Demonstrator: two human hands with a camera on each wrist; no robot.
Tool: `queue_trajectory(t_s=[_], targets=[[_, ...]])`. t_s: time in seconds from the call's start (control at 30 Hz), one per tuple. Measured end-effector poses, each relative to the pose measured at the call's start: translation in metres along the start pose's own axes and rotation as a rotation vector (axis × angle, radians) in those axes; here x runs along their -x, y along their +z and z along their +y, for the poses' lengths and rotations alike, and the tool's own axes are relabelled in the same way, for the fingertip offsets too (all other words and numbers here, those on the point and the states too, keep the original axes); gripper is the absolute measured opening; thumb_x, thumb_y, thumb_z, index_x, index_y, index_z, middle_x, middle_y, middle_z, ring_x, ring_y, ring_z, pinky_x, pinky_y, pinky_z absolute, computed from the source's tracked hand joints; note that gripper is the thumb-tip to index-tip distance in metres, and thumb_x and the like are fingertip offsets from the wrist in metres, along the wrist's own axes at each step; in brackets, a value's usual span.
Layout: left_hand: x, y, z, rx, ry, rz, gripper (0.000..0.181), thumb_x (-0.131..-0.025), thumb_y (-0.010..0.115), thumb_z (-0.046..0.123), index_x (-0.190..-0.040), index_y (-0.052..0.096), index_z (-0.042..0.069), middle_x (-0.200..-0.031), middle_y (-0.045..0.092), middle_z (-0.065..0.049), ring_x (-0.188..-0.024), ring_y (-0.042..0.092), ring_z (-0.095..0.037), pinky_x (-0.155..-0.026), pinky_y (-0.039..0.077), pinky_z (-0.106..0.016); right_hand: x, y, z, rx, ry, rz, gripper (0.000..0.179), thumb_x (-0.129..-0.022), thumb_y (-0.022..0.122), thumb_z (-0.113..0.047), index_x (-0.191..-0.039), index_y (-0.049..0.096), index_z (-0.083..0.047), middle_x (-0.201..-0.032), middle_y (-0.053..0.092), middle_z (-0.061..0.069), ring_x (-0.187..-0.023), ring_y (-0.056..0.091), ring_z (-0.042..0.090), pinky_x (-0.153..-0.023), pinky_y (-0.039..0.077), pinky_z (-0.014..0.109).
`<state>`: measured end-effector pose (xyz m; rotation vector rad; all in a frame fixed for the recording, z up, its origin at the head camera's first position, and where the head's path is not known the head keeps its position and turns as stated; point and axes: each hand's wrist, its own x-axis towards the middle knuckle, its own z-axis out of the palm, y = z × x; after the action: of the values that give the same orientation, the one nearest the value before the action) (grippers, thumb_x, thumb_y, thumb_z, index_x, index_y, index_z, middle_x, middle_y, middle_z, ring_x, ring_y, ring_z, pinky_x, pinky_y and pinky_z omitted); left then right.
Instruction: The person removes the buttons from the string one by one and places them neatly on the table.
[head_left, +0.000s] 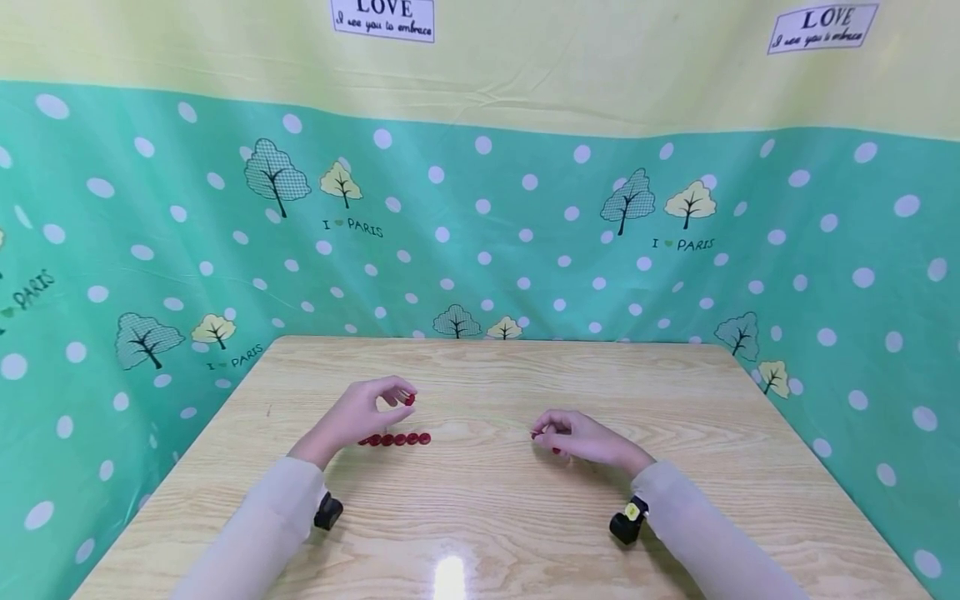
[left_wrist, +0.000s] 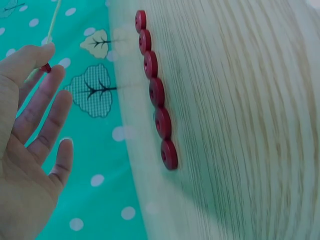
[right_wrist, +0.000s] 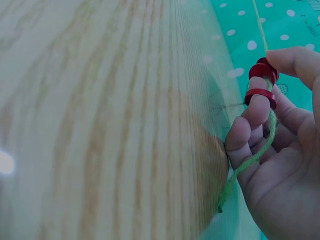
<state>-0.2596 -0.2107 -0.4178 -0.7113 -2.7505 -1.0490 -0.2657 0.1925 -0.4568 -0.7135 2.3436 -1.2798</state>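
Observation:
My left hand (head_left: 367, 410) is raised above the table, pinching a red button (left_wrist: 46, 67) between thumb and fingertips. A thin green string (left_wrist: 53, 22) runs away from that pinch. Below this hand, a row of several red buttons (left_wrist: 156, 92) lies on the table, edge to edge. To the right, my right hand (head_left: 583, 437) is low over the tabletop. Its thumb and fingers pinch red buttons (right_wrist: 261, 97) that sit on the same string. The string's thicker green tail (right_wrist: 257, 156) hangs down across the fingers, and its taut part stretches toward the left hand.
Both hands work over a light wood-grain table (head_left: 480, 521). Behind it and at its sides hangs a green and cream cloth (head_left: 517, 208) with dots and trees. A black wrist camera (head_left: 327, 511) is on the left wrist, another camera (head_left: 627, 525) on the right.

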Motion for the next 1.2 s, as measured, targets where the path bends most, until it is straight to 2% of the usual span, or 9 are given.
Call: queue_trajectory(t_s=[0.3, 0.6, 0.8, 1.03, 1.2], targets=[[0.006, -0.01, -0.009, -0.019, -0.012, 0.006, 0.024, -0.093, 0.075, 0.026, -0.116, 0.07, 0.021, -0.11, 0.07, 0.005, -0.096, 0.065, -0.018, -0.082, 0.053, -0.042, -0.001, -0.001, 0.001, -0.001, 0.008, -0.006, 0.03, -0.101, 0.061, -0.032, -0.121, 0.064, -0.009, -0.081, 0.058, 0.004, -0.07, 0.053, 0.018, -0.054, 0.042, 0.026], [0.012, -0.018, -0.016, -0.036, -0.014, 0.034, 0.022, -0.092, 0.076, 0.022, -0.113, 0.07, 0.021, -0.103, 0.069, 0.008, -0.092, 0.063, -0.015, -0.081, 0.053, -0.051, 0.0, -0.001, 0.002, -0.001, 0.018, -0.008, 0.033, -0.102, 0.06, -0.033, -0.122, 0.063, -0.008, -0.082, 0.058, 0.004, -0.07, 0.053, 0.018, -0.055, 0.043, 0.026], [0.015, -0.021, -0.019, -0.048, -0.014, 0.036, 0.022, -0.091, 0.076, 0.023, -0.113, 0.07, 0.02, -0.102, 0.07, 0.008, -0.091, 0.064, -0.015, -0.082, 0.053, -0.049, 0.0, -0.002, 0.002, 0.0, 0.014, -0.015, 0.032, -0.102, 0.06, -0.032, -0.122, 0.064, -0.007, -0.083, 0.058, 0.003, -0.07, 0.053, 0.017, -0.055, 0.043, 0.026], [0.02, -0.024, -0.018, -0.058, -0.057, 0.024, 0.022, -0.092, 0.075, 0.024, -0.113, 0.07, 0.02, -0.103, 0.07, 0.005, -0.093, 0.064, -0.017, -0.081, 0.053, -0.047, -0.001, -0.001, 0.002, -0.028, 0.012, -0.018, 0.029, -0.101, 0.061, -0.03, -0.118, 0.064, -0.007, -0.082, 0.058, 0.003, -0.069, 0.052, 0.017, -0.057, 0.044, 0.025], [0.023, -0.028, -0.022, -0.07, -0.067, 0.023, 0.021, -0.092, 0.075, 0.021, -0.112, 0.07, 0.019, -0.103, 0.07, 0.005, -0.093, 0.064, -0.018, -0.083, 0.053, -0.05, -0.001, -0.001, 0.002, -0.038, 0.005, -0.024, 0.03, -0.102, 0.06, -0.028, -0.119, 0.063, -0.005, -0.081, 0.057, 0.002, -0.068, 0.051, 0.016, -0.057, 0.042, 0.025]])
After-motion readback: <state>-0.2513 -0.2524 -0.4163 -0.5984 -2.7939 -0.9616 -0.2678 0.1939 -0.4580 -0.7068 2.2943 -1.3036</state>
